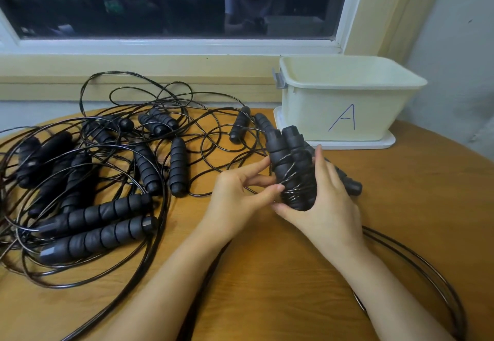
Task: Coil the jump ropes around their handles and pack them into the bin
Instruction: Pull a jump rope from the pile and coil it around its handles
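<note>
The pair of handles being wound stands upright just above the worktop, right of centre and just in front of the bin. Its cord already lies around it in several turns, bunched near the lower end with a few slanting higher up.

The right hand grips the pair from the right side, thumb under the bottom end and fingers curled round the back. The left hand reaches in from the left, and its thumb and fingertips seem to pinch the cord against the wraps.

Judging by the slack loops on the near right, a good length probably remains to wind. To do it well, the right hand should clamp both handles flush so they cannot scissor apart. The left hand should feed the cord under light tension and lay each turn beside the previous one, working up the handles instead of stacking at the bottom, where turns could slip off the end. The wiry cord looks springy, so the tail needs tucking under a tight turn.

Another handle lies just behind the right hand. The bin, marked "A", looks empty as far as its inside shows. A tangled heap of ropes covers the left of the worktop.
</note>
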